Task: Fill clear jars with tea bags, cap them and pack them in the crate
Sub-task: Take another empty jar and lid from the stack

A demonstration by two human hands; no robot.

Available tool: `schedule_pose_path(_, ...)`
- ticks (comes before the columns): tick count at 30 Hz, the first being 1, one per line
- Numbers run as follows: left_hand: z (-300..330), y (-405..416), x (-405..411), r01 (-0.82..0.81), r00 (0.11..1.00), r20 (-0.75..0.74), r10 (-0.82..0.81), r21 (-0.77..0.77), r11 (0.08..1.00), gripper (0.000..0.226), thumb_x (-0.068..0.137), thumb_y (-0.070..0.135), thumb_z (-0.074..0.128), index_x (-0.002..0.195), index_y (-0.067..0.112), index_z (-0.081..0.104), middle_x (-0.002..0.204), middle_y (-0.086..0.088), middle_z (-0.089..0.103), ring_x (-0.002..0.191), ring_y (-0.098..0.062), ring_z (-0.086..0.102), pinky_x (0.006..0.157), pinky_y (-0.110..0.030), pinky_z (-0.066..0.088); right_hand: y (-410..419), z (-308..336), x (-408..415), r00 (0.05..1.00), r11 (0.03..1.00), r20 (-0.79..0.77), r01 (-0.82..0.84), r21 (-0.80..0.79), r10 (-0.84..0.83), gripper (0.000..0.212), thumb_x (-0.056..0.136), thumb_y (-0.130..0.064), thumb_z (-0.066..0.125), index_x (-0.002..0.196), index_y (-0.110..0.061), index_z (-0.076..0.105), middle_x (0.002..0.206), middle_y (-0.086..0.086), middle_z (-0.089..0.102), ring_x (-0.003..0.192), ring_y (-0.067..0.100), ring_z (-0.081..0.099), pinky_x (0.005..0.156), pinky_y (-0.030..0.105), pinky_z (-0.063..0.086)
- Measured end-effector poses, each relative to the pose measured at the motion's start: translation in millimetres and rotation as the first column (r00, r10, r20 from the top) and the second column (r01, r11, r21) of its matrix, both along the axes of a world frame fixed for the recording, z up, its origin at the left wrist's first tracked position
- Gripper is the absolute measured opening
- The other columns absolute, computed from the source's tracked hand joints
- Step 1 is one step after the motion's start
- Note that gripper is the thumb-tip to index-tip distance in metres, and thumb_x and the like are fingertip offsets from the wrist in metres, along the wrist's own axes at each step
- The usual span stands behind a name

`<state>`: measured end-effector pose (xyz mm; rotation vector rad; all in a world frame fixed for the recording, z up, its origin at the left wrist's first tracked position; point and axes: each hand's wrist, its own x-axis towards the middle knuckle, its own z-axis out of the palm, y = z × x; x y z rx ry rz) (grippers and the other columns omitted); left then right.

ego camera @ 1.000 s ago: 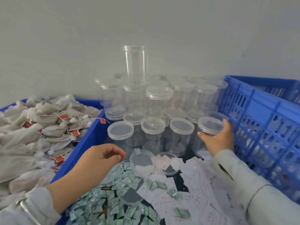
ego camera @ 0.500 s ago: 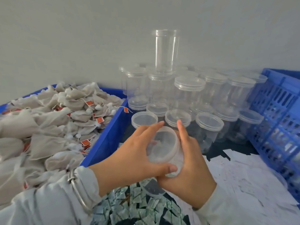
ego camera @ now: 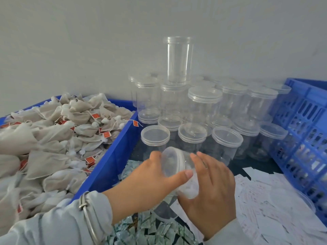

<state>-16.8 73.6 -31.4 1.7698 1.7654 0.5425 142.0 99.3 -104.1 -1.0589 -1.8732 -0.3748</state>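
A clear plastic jar (ego camera: 185, 181) lies tilted between both hands at centre, its lid (ego camera: 172, 162) turned toward the left. My left hand (ego camera: 155, 177) grips the lid with thumb and fingers around its rim. My right hand (ego camera: 210, 188) wraps the jar's body from the right. Behind them stand several capped clear jars (ego camera: 226, 138) in stacked rows, one tall uncapped jar (ego camera: 177, 59) on top. A blue bin (ego camera: 109, 152) at left is heaped with beige tea bags (ego camera: 53, 142) bearing orange tags.
A blue slotted crate (ego camera: 304, 131) stands at the right. White paper slips (ego camera: 265, 200) and small green sachets (ego camera: 141, 230) cover the dark surface in front. A loose clear lid (ego camera: 300, 197) lies near the crate. A grey wall rises behind the jars.
My right hand took a jar from the right of the front row and brought it to centre; my left hand closed on its lid. The view shifted left.
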Motion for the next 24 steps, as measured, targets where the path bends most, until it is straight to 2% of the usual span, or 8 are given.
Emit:
schedule_pose_path(3,0.3,1.9,0.8,-0.038,0.979,0.186,0.082,-0.229,0.973,0.109,0.042,0.096,0.039,0.120,0.020,0.040,0.101,-0.004,0.060,0.074,-0.017,0.070,0.075,-0.036,0.058,2.4,-11.8,5.3,0.998,0.997,0.055,0.019,0.072,-0.023,0.065,0.070,-0.042,0.062,0.129,-0.020,0.045,0.128,0.008,0.058,0.120,0.026,0.048,0.101,0.053,0.033)
schedule_pose_path(6,2.4,1.2,1.7,-0.004,0.947,0.300,0.118,-0.356,0.935,0.111,0.037,0.090,0.042,0.119,0.015,0.045,0.094,-0.014,0.064,0.064,-0.022,0.069,0.070,-0.032,0.059,2.3,-15.1,9.6,0.998,0.995,0.048,0.037,0.097,-0.042,0.058,0.075,-0.040,0.058,0.129,-0.022,0.046,0.133,0.004,0.053,0.123,0.025,0.046,0.104,0.055,0.029)
schedule_pose_path(9,1.1,2.3,0.4,0.001,0.937,0.325,0.132,-0.379,0.926,0.085,0.043,0.087,0.045,0.095,0.021,0.052,0.082,-0.013,0.060,0.055,-0.019,0.060,0.062,-0.027,0.056,1.8,-15.6,7.8,0.997,0.991,0.056,0.044,0.129,-0.052,0.067,0.068,-0.039,0.070,0.128,-0.021,0.046,0.131,0.001,0.051,0.122,0.024,0.046,0.104,0.054,0.029)
schedule_pose_path(12,-0.5,3.9,-1.2,0.005,0.904,0.386,0.181,-0.434,0.901,0.074,0.048,0.082,0.052,0.091,0.022,0.054,0.069,-0.005,0.057,0.051,-0.017,0.057,0.054,-0.022,0.049,3.8,-20.8,5.4,0.994,0.983,0.056,0.086,0.159,-0.096,0.083,0.050,-0.033,0.086,0.124,-0.022,0.048,0.124,0.006,0.060,0.120,0.025,0.048,0.105,0.051,0.029)
schedule_pose_path(16,-5.4,6.6,-2.8,0.023,0.848,0.465,0.253,-0.510,0.860,0.083,0.039,0.081,0.062,0.101,0.027,0.056,0.058,0.000,0.059,0.051,-0.018,0.056,0.055,-0.026,0.048,4.5,-20.7,4.4,0.993,0.980,0.026,0.111,0.167,-0.117,0.059,0.064,-0.041,0.066,0.118,-0.023,0.050,0.115,0.009,0.066,0.117,0.025,0.049,0.105,0.047,0.030)
schedule_pose_path(19,-3.9,7.6,-4.3,0.069,0.827,0.487,0.280,-0.583,0.809,0.083,0.037,0.084,0.064,0.090,0.020,0.063,0.056,-0.003,0.061,0.050,-0.019,0.055,0.053,-0.025,0.047,4.9,-21.5,2.6,0.993,0.977,0.021,0.114,0.178,-0.119,0.056,0.067,-0.046,0.064,0.116,-0.022,0.051,0.112,0.011,0.067,0.115,0.026,0.050,0.103,0.048,0.031)
schedule_pose_path(21,-2.7,13.0,-8.4,0.088,0.737,0.556,0.385,-0.644,0.760,0.090,0.054,0.084,0.057,0.095,0.004,0.070,0.059,-0.012,0.062,0.048,-0.023,0.050,0.051,-0.024,0.044,6.8,-21.6,6.1,0.984,0.979,-0.105,0.154,0.134,-0.141,0.069,0.062,-0.043,0.077,0.119,-0.018,0.049,0.116,0.012,0.065,0.115,0.027,0.050,0.098,0.055,0.036)
schedule_pose_path(24,-3.7,23.6,-24.9,0.030,0.506,0.669,0.544,-0.644,0.764,0.093,0.077,0.075,0.044,0.122,-0.007,0.052,0.062,-0.020,0.062,0.052,-0.023,0.046,0.052,-0.029,0.044,12.9,-18.3,24.6,0.916,0.963,-0.295,0.261,-0.071,-0.271,0.114,0.028,-0.022,0.098,0.127,-0.013,0.043,0.121,0.019,0.061,0.116,0.029,0.047,0.093,0.063,0.040)
